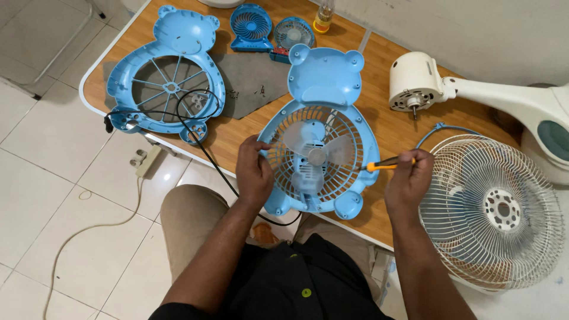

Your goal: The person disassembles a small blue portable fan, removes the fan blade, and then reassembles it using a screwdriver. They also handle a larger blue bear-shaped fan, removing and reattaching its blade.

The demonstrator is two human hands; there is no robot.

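Bear-shaped blue fan (pixel 317 148) lies flat on its back on the wooden bench (pixel 385 127), front grille up, at the near edge, directly between the two hands. From the head camera, the left hand (pixel 253 172) curls its fingers (pixel 252 145) over the left rim of the grille, seemingly to pin the housing so it cannot slide. The right hand (pixel 409 181) has its fingers closed around an orange-handled screwdriver (pixel 385 165), held nearly level with its tip meeting the fan's right rim, where a fastening probably sits.

Beyond the left fingers lies a matching blue rear shell (pixel 169 74) with open spokes, resting partly on a grey mat (pixel 252 83); a black cord (pixel 195 127) loops across it and runs back under the left hand. Farther off stand two small blue fans (pixel 269 26) and a small bottle (pixel 323 16). Just right of the right fingers rests a white wire guard (pixel 492 207), and beyond them a cream fan motor (pixel 418 83) on its stand, set aside clear of the work.
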